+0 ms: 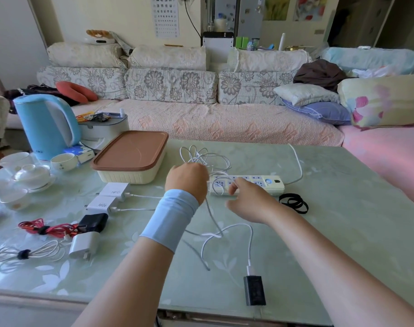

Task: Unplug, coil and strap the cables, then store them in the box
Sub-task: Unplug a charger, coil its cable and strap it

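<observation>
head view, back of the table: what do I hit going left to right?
Blue kettle → brown-lidded box → left hand gripping the white cable → power strip → black straps. Right hand left out: it overlaps the strip.

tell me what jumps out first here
Mid-table, the left hand grips loops of white cable while the right hand is at the power strip. Next, the blue kettle far left and the brown-lidded box beside it. A strapped red cable lies near left.
</observation>
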Motion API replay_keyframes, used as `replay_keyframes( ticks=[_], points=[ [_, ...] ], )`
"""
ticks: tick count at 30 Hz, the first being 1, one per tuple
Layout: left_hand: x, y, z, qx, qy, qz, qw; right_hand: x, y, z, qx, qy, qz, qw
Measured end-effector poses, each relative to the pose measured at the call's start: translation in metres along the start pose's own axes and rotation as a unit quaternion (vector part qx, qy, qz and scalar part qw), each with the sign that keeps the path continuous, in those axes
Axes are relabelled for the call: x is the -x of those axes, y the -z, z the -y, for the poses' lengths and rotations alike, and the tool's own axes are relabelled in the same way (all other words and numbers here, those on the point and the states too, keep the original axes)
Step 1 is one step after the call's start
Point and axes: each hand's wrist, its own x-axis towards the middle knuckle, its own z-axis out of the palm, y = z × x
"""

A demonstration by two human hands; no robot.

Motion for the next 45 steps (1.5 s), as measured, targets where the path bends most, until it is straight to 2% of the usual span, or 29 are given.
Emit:
replay_keyframes(
  ticks=[2,4,7,9,10,13,16,18,21,24,26,29,32,34,36,40,42,45],
  points=[
    [0.002,-0.001,0.007,-0.060,0.074,0.039,0.995,0.001,0.000,-0.002,0.006,0.008,0.022,1.000],
    [0.003,-0.002,0.011,-0.057,0.109,0.014,0.992,0.000,-0.002,-0.001,0.007,0.026,0.024,0.999],
    [0.001,-0.001,0.006,-0.037,0.085,-0.141,0.986,-0.001,-0.006,0.002,0.018,0.044,0.027,0.998],
    [-0.001,-0.005,0.001,-0.052,0.002,-0.234,0.971,-0.001,-0.009,0.003,0.029,0.046,0.036,0.998],
    [-0.001,-0.007,-0.002,-0.055,-0.042,-0.241,0.968,0.000,-0.009,0.004,0.031,0.045,0.036,0.998],
    [0.000,-0.011,-0.009,-0.037,-0.163,-0.114,0.979,0.001,-0.009,0.005,0.035,0.075,-0.009,0.997],
    [-0.005,-0.024,-0.008,-0.005,-0.173,-0.021,0.985,0.003,-0.004,0.003,0.031,0.107,-0.064,0.992],
    [-0.007,-0.027,-0.003,0.020,-0.136,-0.042,0.990,0.004,-0.001,0.001,0.020,0.112,-0.086,0.990],
    [-0.008,-0.027,0.009,-0.006,-0.117,-0.103,0.988,0.005,0.001,0.002,-0.001,0.106,-0.100,0.989],
    [-0.011,-0.019,0.021,0.042,-0.128,-0.153,0.979,0.002,0.004,-0.003,-0.006,0.027,-0.059,0.998],
    [-0.014,-0.015,0.033,0.046,-0.142,-0.222,0.964,0.002,0.011,-0.013,0.059,-0.013,-0.017,0.998],
    [-0.013,-0.015,0.050,0.003,-0.100,-0.277,0.956,0.007,0.019,-0.023,0.102,-0.006,-0.002,0.995],
    [-0.011,-0.015,0.056,-0.007,-0.038,-0.313,0.949,0.006,0.020,-0.021,0.094,0.074,-0.076,0.990],
    [-0.009,-0.013,0.065,0.003,0.015,-0.336,0.942,0.001,0.018,-0.022,0.111,0.141,-0.147,0.973],
    [-0.007,-0.010,0.080,0.015,0.073,-0.341,0.937,0.000,0.023,-0.023,0.102,0.131,-0.172,0.971],
    [-0.002,-0.015,0.099,0.013,0.148,-0.296,0.944,0.002,0.026,-0.016,0.119,0.099,-0.184,0.971],
    [-0.002,-0.019,0.104,0.012,0.181,-0.269,0.946,0.006,0.027,-0.008,0.085,0.083,-0.207,0.971],
    [0.000,-0.022,0.108,-0.018,0.222,-0.168,0.960,0.012,0.024,-0.004,0.097,0.026,-0.166,0.981]
  ],
)
